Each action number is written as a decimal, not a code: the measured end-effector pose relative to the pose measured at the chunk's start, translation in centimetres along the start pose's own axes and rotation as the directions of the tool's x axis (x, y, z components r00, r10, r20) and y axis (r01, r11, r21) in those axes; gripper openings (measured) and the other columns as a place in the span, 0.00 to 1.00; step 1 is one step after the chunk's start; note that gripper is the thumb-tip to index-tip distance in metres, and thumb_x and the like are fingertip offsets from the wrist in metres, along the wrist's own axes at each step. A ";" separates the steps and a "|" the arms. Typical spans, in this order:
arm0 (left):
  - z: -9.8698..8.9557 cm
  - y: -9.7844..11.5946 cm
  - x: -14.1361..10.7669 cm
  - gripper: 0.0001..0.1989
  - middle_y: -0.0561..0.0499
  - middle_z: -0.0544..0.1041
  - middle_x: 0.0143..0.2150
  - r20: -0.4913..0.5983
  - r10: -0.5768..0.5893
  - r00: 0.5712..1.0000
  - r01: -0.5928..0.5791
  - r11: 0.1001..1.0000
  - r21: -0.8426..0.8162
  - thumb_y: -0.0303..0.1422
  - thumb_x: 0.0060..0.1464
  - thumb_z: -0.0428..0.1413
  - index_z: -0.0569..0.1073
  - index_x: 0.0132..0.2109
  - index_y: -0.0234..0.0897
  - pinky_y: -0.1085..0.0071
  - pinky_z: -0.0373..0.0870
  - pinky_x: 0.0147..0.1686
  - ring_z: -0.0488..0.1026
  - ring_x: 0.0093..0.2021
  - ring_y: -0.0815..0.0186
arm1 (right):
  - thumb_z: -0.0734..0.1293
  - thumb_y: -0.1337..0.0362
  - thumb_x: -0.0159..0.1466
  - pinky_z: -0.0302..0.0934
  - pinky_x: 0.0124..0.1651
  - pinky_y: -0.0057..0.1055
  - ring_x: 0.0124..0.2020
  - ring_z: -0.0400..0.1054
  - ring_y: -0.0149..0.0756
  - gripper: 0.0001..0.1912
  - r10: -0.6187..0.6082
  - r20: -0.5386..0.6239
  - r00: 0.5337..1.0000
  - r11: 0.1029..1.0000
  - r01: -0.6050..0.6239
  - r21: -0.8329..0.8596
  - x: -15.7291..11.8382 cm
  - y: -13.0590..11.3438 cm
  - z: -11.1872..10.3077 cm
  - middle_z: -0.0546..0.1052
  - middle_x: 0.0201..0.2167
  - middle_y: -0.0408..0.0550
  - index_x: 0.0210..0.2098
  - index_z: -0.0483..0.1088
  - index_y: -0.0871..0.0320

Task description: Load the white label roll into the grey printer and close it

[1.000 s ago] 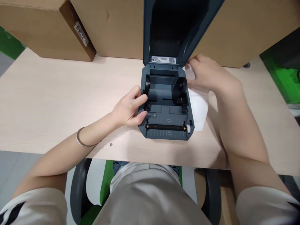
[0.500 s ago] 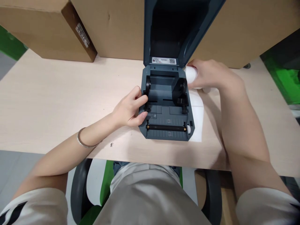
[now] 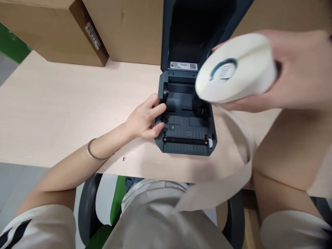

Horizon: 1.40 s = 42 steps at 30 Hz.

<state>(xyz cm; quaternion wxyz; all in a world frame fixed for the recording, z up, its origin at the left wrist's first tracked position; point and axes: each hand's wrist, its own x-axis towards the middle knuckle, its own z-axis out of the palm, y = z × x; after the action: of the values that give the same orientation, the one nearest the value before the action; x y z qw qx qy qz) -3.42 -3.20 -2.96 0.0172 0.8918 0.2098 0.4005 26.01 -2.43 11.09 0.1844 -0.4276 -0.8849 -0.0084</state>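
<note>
A dark grey-blue label printer (image 3: 181,121) stands on the table with its lid (image 3: 201,31) raised, showing a black roller near the front and a roll bay behind. My left hand (image 3: 149,117) grips the printer's left edge, thumb and fingers curled over the rim. Raised above the right side of the printer, my right hand (image 3: 290,69) is closed around a white label roll (image 3: 251,69), its round end and core facing left. A loose strip of paper (image 3: 220,190) trails from the roll toward my lap. The roll covers part of the bay and lid.
Behind the printer stands a large cardboard box (image 3: 135,31), with a smaller carton (image 3: 52,34) at the left. The pale wooden table (image 3: 64,97) ends just before my lap. A chair armrest (image 3: 88,211) sits below its edge.
My right hand has lifted the label roll from the table beside the printer, up and toward the camera, and its paper tail swings free. My left hand keeps its place on the printer.
</note>
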 end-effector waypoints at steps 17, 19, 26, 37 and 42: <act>0.2 0.0 -0.5 0.22 0.51 0.57 0.34 0.032 -0.070 0.997 0.070 0.998 -0.005 0.54 0.67 0.40 0.64 0.40 0.41 0.61 0.65 0.31 0.61 0.33 0.60 | 0.73 0.48 0.54 0.63 0.65 0.45 0.62 0.68 0.47 0.44 0.011 0.181 0.983 0.997 -0.024 0.069 3.4 -0.6 7.7 0.73 0.62 0.46 0.69 0.65 0.45; 0.2 0.0 -0.4 0.21 0.51 0.57 0.35 0.018 -0.051 0.999 0.052 0.999 -0.011 0.53 0.68 0.41 0.64 0.41 0.41 0.61 0.65 0.31 0.62 0.33 0.60 | 0.74 0.51 0.54 0.62 0.64 0.49 0.61 0.69 0.51 0.43 0.004 0.207 0.978 1.000 -0.009 0.022 3.5 -1.0 8.4 0.75 0.60 0.49 0.68 0.66 0.47; 0.3 0.0 -0.4 0.21 0.51 0.57 0.34 -0.004 -0.038 0.999 0.038 0.999 -0.017 0.52 0.68 0.41 0.66 0.40 0.40 0.61 0.65 0.28 0.62 0.32 0.60 | 0.75 0.50 0.56 0.64 0.56 0.50 0.51 0.75 0.57 0.37 0.009 0.291 0.957 0.995 0.020 -0.096 3.5 -1.8 9.7 0.79 0.51 0.55 0.62 0.70 0.57; 0.3 0.1 -0.4 0.22 0.51 0.57 0.34 -0.006 -0.040 0.999 0.040 0.999 -0.025 0.53 0.68 0.42 0.67 0.41 0.40 0.61 0.67 0.30 0.62 0.33 0.60 | 0.54 0.57 0.77 0.60 0.69 0.52 0.69 0.63 0.54 0.29 -0.057 0.246 0.968 0.989 0.088 -0.116 -0.4 -6.7 7.0 0.65 0.70 0.63 0.69 0.64 0.71; 0.2 0.1 -0.7 0.25 0.50 0.60 0.35 0.031 -0.113 0.993 0.114 0.992 -0.047 0.57 0.66 0.41 0.68 0.41 0.41 0.57 0.70 0.33 0.65 0.34 0.58 | 0.49 0.44 0.77 0.62 0.70 0.53 0.71 0.61 0.57 0.42 -0.126 0.248 0.961 0.986 0.148 -0.072 -4.2 -10.1 7.6 0.63 0.69 0.68 0.70 0.61 0.77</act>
<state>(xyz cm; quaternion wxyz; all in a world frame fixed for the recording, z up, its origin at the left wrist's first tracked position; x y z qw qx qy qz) -3.64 -3.49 -3.59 0.0646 0.8833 0.2499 0.3913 18.33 -10.71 4.04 0.0544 -0.3710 -0.9270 -0.0089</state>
